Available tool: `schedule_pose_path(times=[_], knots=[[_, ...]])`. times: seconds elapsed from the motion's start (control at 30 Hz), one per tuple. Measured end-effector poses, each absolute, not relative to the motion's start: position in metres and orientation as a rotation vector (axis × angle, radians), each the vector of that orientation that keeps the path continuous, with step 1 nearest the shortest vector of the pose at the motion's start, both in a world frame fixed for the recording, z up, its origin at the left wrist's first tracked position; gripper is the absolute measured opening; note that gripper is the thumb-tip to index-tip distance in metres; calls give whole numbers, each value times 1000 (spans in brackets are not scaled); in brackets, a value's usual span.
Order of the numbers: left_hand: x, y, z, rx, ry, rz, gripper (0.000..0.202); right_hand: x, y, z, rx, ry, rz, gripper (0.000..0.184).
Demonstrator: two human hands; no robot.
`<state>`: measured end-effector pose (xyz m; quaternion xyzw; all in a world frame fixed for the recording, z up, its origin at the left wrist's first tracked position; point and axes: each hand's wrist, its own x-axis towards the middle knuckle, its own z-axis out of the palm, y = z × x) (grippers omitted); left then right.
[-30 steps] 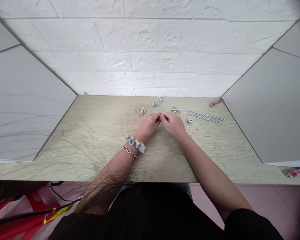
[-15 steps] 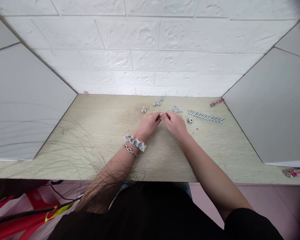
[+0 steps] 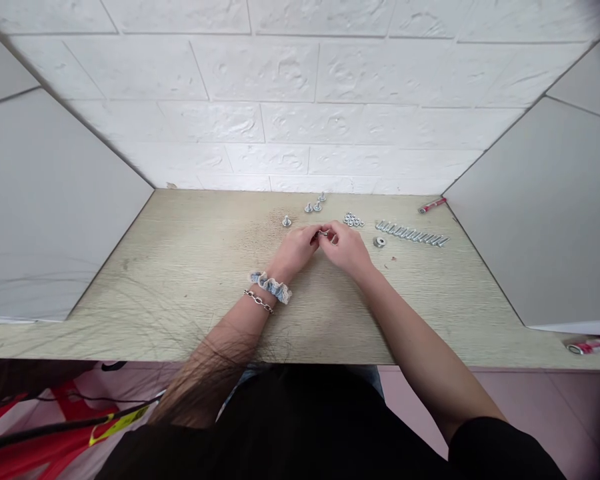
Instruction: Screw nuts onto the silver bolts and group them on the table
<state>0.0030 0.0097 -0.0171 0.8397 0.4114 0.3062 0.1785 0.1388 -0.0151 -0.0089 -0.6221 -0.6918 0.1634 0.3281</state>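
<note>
My left hand (image 3: 295, 251) and my right hand (image 3: 348, 249) meet above the table, fingertips almost touching. Between them shows a small silver bolt (image 3: 323, 233), mostly covered by fingers. The left fingers are closed on one end of it, and my right thumb and fingers pinch the other; whether a nut or washer is on it I cannot make out. Just right of my right hand lies a stack of round washers (image 3: 379, 242). Behind that hand sits a cluster of nuts (image 3: 353, 219). A bolt standing on its washer (image 3: 287, 221) is beyond my left hand.
Several bolts (image 3: 413, 234) lie in a slanting row at the right. More bolt-and-washer pieces (image 3: 309, 208) stand near the white brick wall (image 3: 290, 120). Red cylinders (image 3: 432, 205) lie by the right grey panel (image 3: 545, 213). Another grey panel (image 3: 65, 200) bounds the left.
My right thumb and fingers have shifted slightly and turned, showing more of the bolt between the hands. The pieces on the table lie as before.
</note>
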Motion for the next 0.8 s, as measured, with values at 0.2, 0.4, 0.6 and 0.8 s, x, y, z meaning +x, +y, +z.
schedule_pose_path(times=[0.2,0.4,0.6,0.8], knots=[[4,10,-19,2385,1226,892,22,139,-15,-10,-1689,-1810,425,31],[3,10,-18,2375,1165,891,26,138,-14,-12,-1641,-1800,448,14],[3,11,-20,2387,1169,909,24,136,-15,-11,-1654,-1787,466,19],[3,10,-18,2406,1188,883,22,137,-15,-11,-1696,-1834,426,21]])
